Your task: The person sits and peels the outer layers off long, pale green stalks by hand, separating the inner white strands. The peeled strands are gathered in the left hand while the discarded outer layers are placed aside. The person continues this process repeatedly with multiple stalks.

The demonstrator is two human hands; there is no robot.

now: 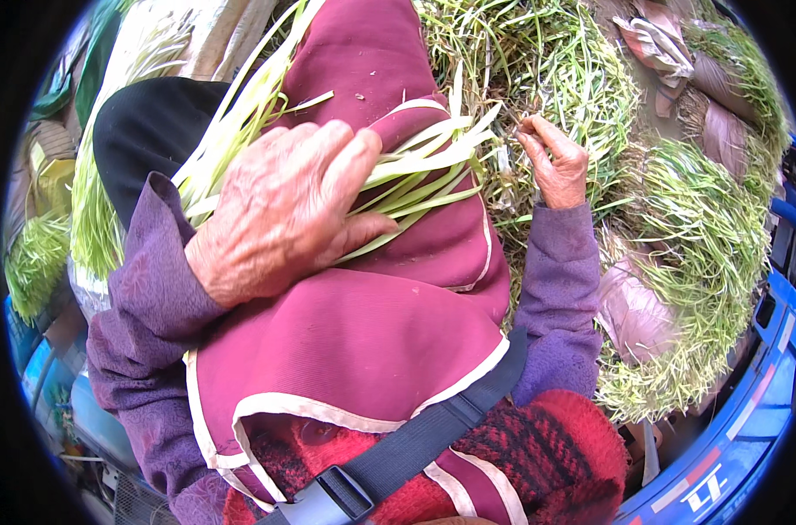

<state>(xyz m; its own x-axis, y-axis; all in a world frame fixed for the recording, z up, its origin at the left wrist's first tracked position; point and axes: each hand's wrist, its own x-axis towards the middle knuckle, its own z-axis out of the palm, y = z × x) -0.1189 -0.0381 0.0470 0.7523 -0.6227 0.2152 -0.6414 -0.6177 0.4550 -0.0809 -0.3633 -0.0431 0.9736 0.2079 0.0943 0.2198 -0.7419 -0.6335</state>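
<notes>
Long, flat, yellow-green leaves that look like garlic chives point(428, 164) lie across my lap on a maroon apron point(371, 328). My left hand point(284, 206) is closed over this bunch, back of the hand up, its fingertips hidden; leaves stick out on both sides of it. To the right, my right hand point(555, 164) is raised beside the leaf tips, with thumb and fingers pinched together. Whatever is in that pinch is too small to name. Right behind its fingertips lies a heap of loose green leaves and dry bits point(503, 66).
Tied bundles of green leaves point(695, 236), some wrapped in pinkish sheeting point(638, 311), lie at the right. A blue vehicle side panel point(730, 455) curves along the lower right. Pale leaf bundles point(96, 206) stand at the left, beyond my dark-trousered knee point(148, 122).
</notes>
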